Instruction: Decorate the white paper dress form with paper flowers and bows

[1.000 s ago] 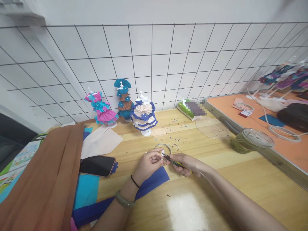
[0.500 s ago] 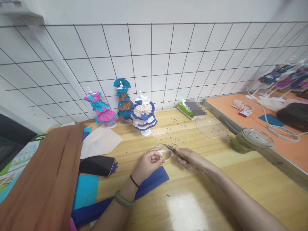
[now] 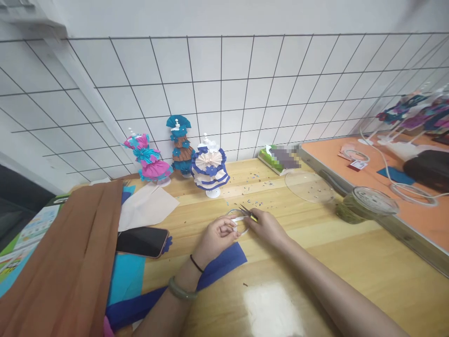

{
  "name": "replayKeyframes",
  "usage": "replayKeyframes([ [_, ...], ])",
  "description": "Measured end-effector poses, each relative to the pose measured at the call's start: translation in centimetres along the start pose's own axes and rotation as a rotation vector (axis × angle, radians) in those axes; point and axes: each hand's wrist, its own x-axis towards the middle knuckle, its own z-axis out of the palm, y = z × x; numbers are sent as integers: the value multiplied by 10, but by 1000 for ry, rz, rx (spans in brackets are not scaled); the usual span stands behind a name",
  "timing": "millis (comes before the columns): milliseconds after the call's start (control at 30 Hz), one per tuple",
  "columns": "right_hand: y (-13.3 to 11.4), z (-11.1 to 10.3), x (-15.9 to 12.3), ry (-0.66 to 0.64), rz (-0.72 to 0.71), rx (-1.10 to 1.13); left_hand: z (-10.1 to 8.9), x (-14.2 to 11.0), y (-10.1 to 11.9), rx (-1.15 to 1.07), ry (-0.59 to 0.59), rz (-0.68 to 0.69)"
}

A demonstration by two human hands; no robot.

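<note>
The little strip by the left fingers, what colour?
The strip is white, seen in the head view.

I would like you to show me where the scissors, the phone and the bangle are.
Scissors [image 3: 249, 213]: head view, on the dark blades.
Phone [image 3: 142, 241]: head view, on the middle of its dark screen.
Bangle [image 3: 180, 292]: head view, on the visible front of its band.

Straight ahead of you, at twelve o'clock, a white wall [image 3: 270, 93] is ruled into a grid by thin dark lines, with a plain pale band [image 3: 228, 16] above it. Towards ten, a pale strip [image 3: 86, 91] slants down your view. Your light wooden table [image 3: 336, 281] spreads below the wall, and a patch of reflected light [image 3: 270, 304] glares on it at six. At three, you have an orange-topped table [image 3: 423, 222] with a greyish rim [image 3: 417, 250].
</note>
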Motion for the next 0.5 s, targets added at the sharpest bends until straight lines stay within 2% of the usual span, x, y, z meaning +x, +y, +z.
replayKeyframes([
  [100, 7, -20, 8, 119, 18, 1, 0, 0, 2, -13, 16, -6],
  [200, 27, -54, 17, 287, 92, -44, 0, 0, 3, -23, 5, -13],
  [267, 42, -75, 19, 373, 182, -193, -1, 1, 2, -30, 6, -18],
  [333, 53, -88, 17, 324, 266, -434, -2, 2, -1, -37, 9, -25],
  [400, 55, -91, 11, 241, 318, -579, -3, 3, -4, -46, 4, -34],
  [433, 51, -88, 6, 198, 316, -584, -4, 3, -5, -53, -1, -38],
  [500, 37, -79, -5, 117, 245, -459, -5, 4, -7, -73, -6, -46],
])
